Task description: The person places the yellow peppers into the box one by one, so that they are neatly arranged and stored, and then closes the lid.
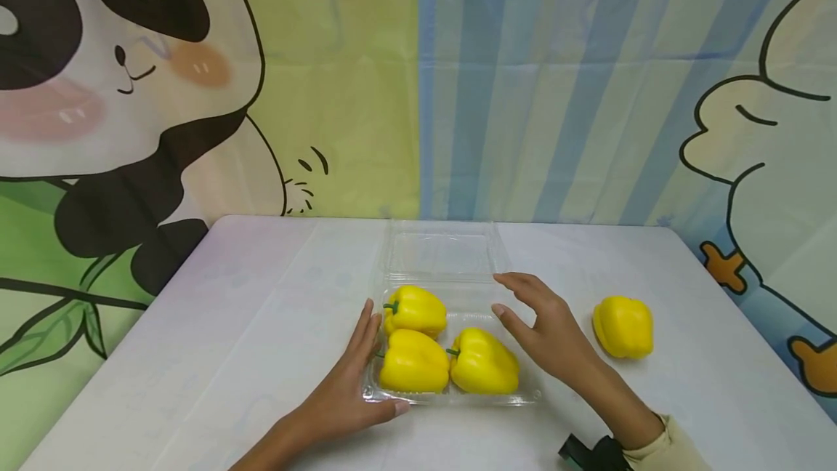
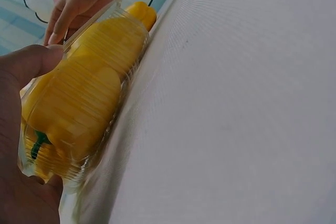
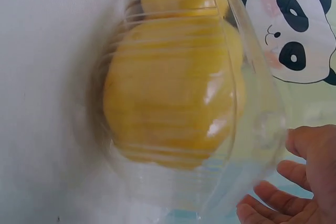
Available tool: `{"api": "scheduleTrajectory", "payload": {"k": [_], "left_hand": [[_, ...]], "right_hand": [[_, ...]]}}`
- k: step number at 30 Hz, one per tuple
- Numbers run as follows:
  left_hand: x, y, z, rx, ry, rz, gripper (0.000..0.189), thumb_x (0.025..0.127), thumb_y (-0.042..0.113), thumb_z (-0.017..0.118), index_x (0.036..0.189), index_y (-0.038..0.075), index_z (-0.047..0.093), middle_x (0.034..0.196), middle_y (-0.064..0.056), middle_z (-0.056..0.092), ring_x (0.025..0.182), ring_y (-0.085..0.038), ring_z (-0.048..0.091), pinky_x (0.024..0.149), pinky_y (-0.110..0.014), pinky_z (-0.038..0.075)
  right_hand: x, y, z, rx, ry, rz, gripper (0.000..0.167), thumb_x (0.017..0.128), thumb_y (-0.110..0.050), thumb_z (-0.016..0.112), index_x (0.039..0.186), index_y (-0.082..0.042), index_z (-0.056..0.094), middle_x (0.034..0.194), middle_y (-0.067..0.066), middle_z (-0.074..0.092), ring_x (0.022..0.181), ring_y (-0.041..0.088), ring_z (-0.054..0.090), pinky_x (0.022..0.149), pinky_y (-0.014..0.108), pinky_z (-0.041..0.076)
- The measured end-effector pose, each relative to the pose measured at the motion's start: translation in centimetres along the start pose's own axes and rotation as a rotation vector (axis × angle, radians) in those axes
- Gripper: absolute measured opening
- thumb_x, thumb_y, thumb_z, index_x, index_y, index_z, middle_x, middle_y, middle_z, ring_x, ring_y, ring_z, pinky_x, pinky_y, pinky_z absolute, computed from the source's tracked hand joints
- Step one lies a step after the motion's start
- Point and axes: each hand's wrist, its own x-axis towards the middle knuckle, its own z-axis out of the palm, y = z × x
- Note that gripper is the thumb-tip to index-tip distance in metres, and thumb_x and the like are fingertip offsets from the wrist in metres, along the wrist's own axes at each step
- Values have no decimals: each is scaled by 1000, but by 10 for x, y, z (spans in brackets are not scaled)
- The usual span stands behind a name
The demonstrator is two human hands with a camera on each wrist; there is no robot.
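Inside the clear, rectangular plastic container (image 1: 458,401), free room lies at the back right; three blocky yellow bell peppers (image 1: 415,362) with green stems fill the back left and front. From above the way in is open, the transparent hinged lid (image 1: 441,253) being folded back at the rear. The left hand (image 1: 349,387) blocks the left wall and front-left corner; the right hand (image 1: 549,333) hovers by the right wall. A fourth yellow bell pepper (image 1: 623,327) obstructs the white table (image 1: 189,355) farther right; its left stretch offers wide passage.
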Motion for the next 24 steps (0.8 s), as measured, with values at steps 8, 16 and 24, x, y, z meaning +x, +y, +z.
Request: {"api": "scheduleTrajectory", "payload": {"k": [8,16,24], "left_hand": [[1,1,0,13,-9,-17,121,73,55,78,157,16,1,161,9,-15,145,-18,5,110,-60,18],[0,2,0,17,-4,-13,121,73,55,78,157,15,2,161,9,-14,146,-19,6,110,-60,19],[0,1,0,20,-8,1,120,74,56,78,157,16,1,161,7,-15,146,-20,6,110,-61,19]], "right_hand": [[-5,7,-13,-46,91,-34,46,88,-6,72,132,-7,59,130,7,56,114,26,57,93,31,49],[-17,10,-30,-70,123,7,49,86,-4,73,133,-7,58,131,9,56,115,27,55,95,6,36],[-29,15,-41,-146,116,61,52,85,-9,75,134,-9,57,133,7,54,117,30,54,98,8,35]]}}
